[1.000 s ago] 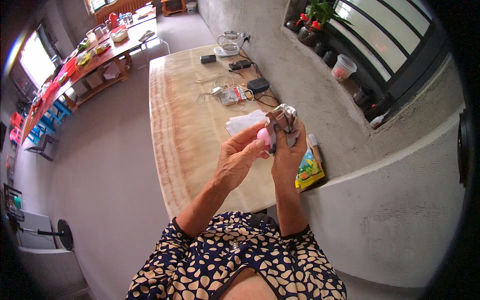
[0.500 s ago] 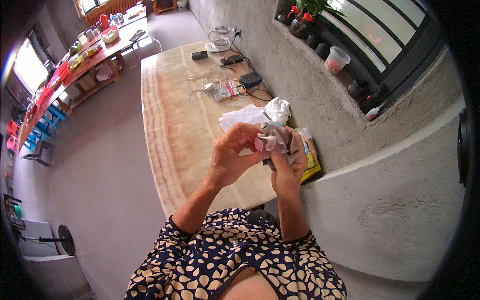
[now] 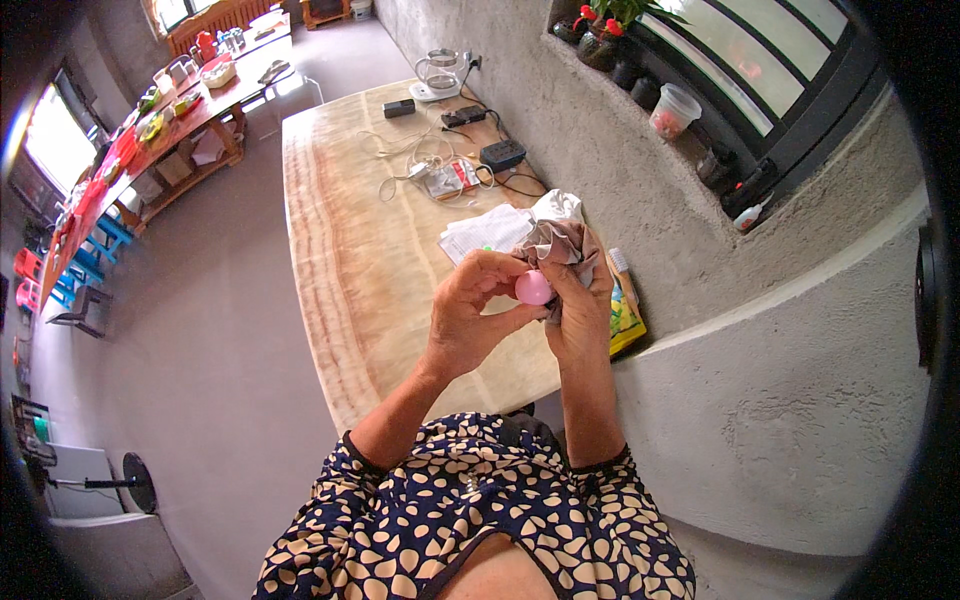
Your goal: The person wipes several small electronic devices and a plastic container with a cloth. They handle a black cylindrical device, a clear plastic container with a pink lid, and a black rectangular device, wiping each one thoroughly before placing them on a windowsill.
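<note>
Pink ball (image 3: 535, 288), glossy, near face bare; full shape hidden by fingers. Located between both hands, above the near part of the tabletop (image 3: 370, 270).

Left hand (image 3: 470, 312): forefinger and thumb curved, closed on the ball from above and below.

Right hand (image 3: 582, 315): gripping a bunched grey-brown cloth (image 3: 556, 243), thumb at the ball's right side.

Progress, as judged: mid-handling. Ball and cloth are together in the hands; neither is set down, and how much is left cannot be told.

Pose: forearms raised from the lower edge, converging; left slanting inward, right nearly upright.

Surroundings: white cloth (image 3: 558, 205) and printed paper sheets (image 3: 485, 232) just beyond; yellow packet (image 3: 627, 328) beside the right hand; tangled cables (image 3: 428, 165) farther up.
</note>
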Demonstrator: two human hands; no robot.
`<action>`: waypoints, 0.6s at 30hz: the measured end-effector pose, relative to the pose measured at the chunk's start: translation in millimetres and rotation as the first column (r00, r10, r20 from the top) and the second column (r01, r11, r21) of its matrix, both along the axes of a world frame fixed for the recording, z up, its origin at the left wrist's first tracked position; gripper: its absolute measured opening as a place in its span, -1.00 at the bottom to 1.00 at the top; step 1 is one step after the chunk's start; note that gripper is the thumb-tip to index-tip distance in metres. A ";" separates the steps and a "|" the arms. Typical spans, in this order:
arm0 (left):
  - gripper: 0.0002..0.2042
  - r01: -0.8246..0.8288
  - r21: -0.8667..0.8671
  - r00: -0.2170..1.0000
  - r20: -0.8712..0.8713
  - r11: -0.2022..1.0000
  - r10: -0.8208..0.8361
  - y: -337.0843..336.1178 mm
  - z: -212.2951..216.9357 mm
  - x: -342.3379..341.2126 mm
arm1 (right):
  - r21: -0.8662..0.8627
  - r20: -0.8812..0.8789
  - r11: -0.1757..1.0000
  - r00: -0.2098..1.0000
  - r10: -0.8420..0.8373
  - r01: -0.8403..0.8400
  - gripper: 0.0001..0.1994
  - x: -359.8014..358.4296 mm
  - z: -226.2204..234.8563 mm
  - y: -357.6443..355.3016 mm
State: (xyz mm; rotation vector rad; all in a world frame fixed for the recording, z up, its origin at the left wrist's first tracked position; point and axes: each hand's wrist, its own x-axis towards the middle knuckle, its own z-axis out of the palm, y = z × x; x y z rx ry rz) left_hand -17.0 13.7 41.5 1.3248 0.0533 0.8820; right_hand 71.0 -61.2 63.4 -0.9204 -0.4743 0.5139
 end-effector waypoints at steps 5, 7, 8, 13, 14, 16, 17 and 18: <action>-0.70 0.188 -0.404 0.978 0.163 0.895 -0.132 8.6 -15.0 -0.2 | -0.070 0.435 0.997 0.900 0.009 0.024 -0.68 -11.4 -4.9 -2.5; -0.70 0.327 -0.528 0.936 0.296 0.784 -0.191 7.2 -16.0 -1.6 | -0.044 0.696 0.971 0.704 -0.138 0.234 -0.65 -16.3 -6.8 -2.7; -0.70 0.396 -0.575 0.907 0.364 0.716 -0.210 6.7 -14.4 -2.9 | -0.005 0.800 0.944 0.568 -0.193 0.329 -0.63 -18.6 -7.5 -3.6; -0.59 0.455 -0.648 0.890 0.337 0.611 -0.306 6.8 -18.0 -5.6 | 0.102 0.954 0.885 0.206 -0.216 0.454 -0.65 -28.6 -28.8 -15.2; -0.60 0.465 -0.654 0.885 0.343 0.596 -0.315 6.1 -20.4 -6.1 | 0.098 0.946 0.892 0.237 -0.222 0.442 -0.66 -27.3 -30.6 -15.9; -0.61 0.486 -0.666 0.874 0.354 0.566 -0.333 2.8 -24.2 -5.7 | 0.091 0.925 0.903 0.299 -0.233 0.420 -0.68 -20.9 -32.6 -18.8; -0.69 0.436 -0.678 0.900 0.324 0.591 -0.292 -2.6 -20.5 -5.2 | 0.096 0.896 0.903 0.358 -0.262 0.419 -0.71 -14.8 -34.3 -17.4; -0.70 0.455 -0.635 0.890 0.320 0.625 -0.323 -3.1 -24.0 -5.4 | 0.039 0.851 0.926 0.474 -0.227 0.375 -0.71 -11.6 -27.9 -15.8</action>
